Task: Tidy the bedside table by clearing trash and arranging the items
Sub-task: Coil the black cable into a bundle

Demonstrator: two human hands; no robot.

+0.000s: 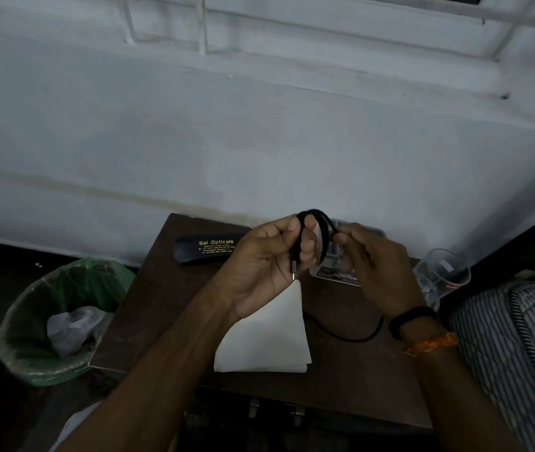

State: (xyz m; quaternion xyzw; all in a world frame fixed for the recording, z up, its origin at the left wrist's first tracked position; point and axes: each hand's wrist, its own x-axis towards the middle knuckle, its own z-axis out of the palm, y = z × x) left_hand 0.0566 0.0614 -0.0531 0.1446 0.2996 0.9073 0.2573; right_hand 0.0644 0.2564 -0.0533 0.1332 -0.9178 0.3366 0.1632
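Above the dark brown bedside table [168, 324], my left hand [269, 265] grips a looped black cable [320, 220], its metal plug hanging below the fingers. My right hand [374, 262] pinches the same cable on the loop's right side; the loose end trails across the table toward the right. A black glasses case [207, 247] with yellow lettering lies at the table's back left. White folded paper [269, 340] rests on the table under my left wrist. A flat grey and white item [334, 272] lies behind my hands, mostly hidden.
A bin with a green liner [64, 321] and crumpled plastic inside stands left of the table. A clear glass [442, 275] sits at the table's right edge. A striped mattress [520, 347] borders the right. The white wall rises directly behind the table.
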